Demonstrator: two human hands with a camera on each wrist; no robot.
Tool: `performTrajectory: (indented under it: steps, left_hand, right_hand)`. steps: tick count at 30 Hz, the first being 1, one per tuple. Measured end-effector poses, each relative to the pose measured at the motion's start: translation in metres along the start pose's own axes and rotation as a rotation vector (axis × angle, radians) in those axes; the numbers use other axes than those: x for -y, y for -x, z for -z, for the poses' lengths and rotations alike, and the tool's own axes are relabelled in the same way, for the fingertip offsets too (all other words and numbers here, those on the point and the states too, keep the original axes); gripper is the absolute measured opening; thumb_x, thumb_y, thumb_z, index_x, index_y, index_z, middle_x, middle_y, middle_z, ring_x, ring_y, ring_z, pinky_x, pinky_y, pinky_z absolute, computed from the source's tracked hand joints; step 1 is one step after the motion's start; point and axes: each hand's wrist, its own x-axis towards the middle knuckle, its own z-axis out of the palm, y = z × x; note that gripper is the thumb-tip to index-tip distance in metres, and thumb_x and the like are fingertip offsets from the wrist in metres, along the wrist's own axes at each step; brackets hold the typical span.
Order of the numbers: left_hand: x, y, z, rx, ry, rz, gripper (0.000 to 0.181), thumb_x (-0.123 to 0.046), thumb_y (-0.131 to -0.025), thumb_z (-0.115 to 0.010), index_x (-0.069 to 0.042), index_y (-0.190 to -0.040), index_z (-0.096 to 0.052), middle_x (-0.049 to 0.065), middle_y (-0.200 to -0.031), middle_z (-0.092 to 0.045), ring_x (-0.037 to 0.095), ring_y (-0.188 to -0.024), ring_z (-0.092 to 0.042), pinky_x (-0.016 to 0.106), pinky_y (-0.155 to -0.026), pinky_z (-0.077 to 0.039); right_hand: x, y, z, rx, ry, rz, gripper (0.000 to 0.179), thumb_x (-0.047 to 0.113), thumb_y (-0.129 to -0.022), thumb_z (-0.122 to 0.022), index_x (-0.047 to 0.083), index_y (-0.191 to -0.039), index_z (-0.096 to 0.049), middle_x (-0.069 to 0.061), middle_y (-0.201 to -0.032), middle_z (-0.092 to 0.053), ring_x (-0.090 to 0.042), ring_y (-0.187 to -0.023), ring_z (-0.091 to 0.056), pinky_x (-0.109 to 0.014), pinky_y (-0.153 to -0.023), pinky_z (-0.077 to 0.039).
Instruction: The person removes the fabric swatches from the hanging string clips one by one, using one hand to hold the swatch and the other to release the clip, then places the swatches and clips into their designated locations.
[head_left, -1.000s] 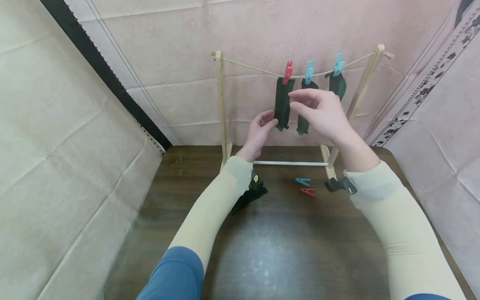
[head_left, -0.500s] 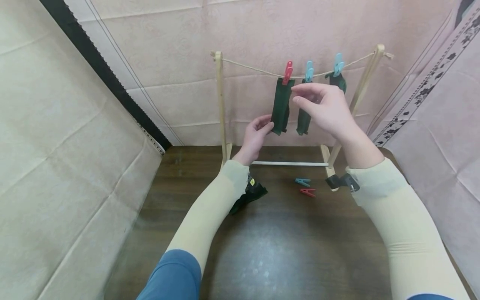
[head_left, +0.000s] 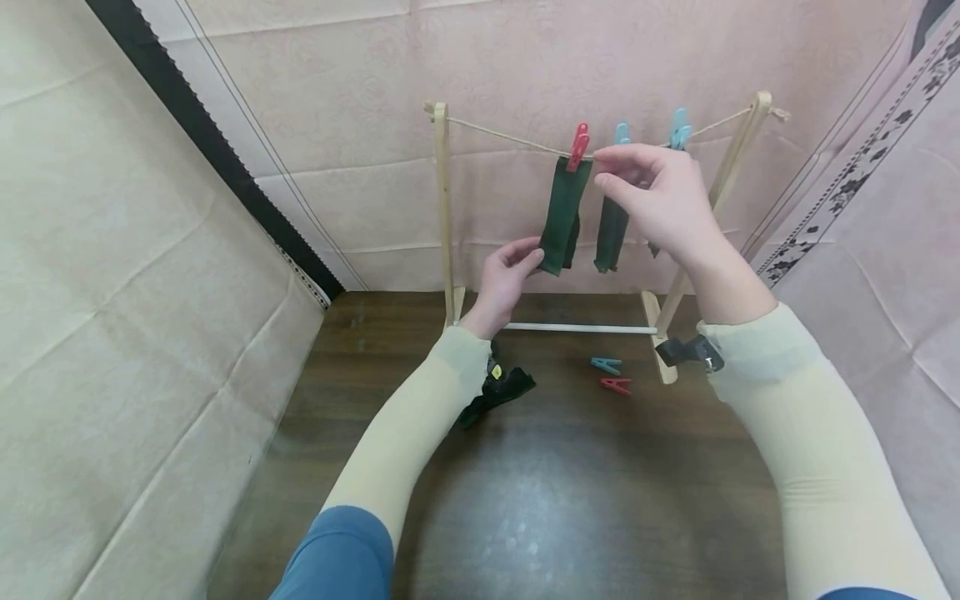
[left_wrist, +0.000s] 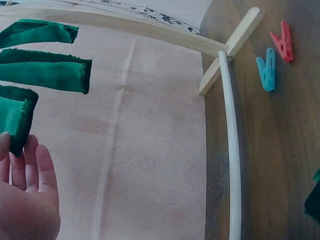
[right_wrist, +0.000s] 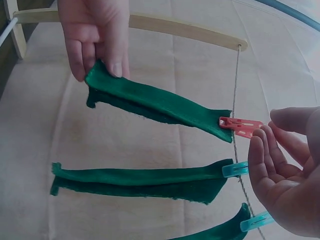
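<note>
A green cloth strip [head_left: 562, 218] hangs from a cord by a red clothespin [head_left: 578, 147]. My left hand [head_left: 504, 279] pinches its lower end between thumb and fingers and pulls it slightly aslant; the left wrist view shows this hand [left_wrist: 30, 200] at the cloth's corner. My right hand [head_left: 663, 196] is raised beside the red clothespin, fingers loosely bent, nothing visible in them. In the right wrist view this hand [right_wrist: 290, 165] is close to the clothespin's handle end. A second green strip [right_wrist: 135, 182] hangs from a blue clothespin [right_wrist: 235, 169], partly behind my right hand in the head view.
The cord [head_left: 506, 137] runs between two wooden posts [head_left: 442, 208] joined below by a white rod [head_left: 581, 327]. Another blue clothespin [head_left: 680, 129] holds a third strip. On the brown table [head_left: 570, 500] lie a blue clothespin [head_left: 606, 365], a red clothespin [head_left: 616, 385] and dark green cloth [head_left: 502, 393].
My left hand has taken hold of the hanging strip's lower end and drawn it down and left. My right hand has risen and shifted slightly right.
</note>
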Motion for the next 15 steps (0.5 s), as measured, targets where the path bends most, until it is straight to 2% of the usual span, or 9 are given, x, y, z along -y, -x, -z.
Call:
performTrajectory:
  steps: [5,15]
  left_hand:
    - [-0.001,0.005,0.002,-0.004,-0.009,0.015,0.028,-0.025,-0.103,-0.075,-0.015,-0.13,-0.076,0.003,-0.125,-0.073,0.022,-0.113,-0.073,0.041,-0.11,-0.052]
    - [-0.005,0.014,0.006,-0.003,-0.029,0.039,0.031,-0.025,-0.102,-0.077,-0.012,-0.13,-0.076,0.004,-0.124,-0.074,0.023,-0.112,-0.073,0.044,-0.111,-0.051]
  right_hand:
    - [0.008,-0.006,0.002,-0.01,0.024,0.0,0.037,0.035,-0.104,-0.071,0.022,-0.138,-0.074,-0.002,-0.128,-0.075,-0.016,-0.113,-0.068,-0.027,-0.09,-0.053]
    - [0.018,-0.015,0.0,-0.004,0.119,0.005,0.039,0.038,-0.105,-0.068,0.023,-0.141,-0.072,-0.002,-0.132,-0.075,-0.02,-0.12,-0.069,-0.031,-0.091,-0.056]
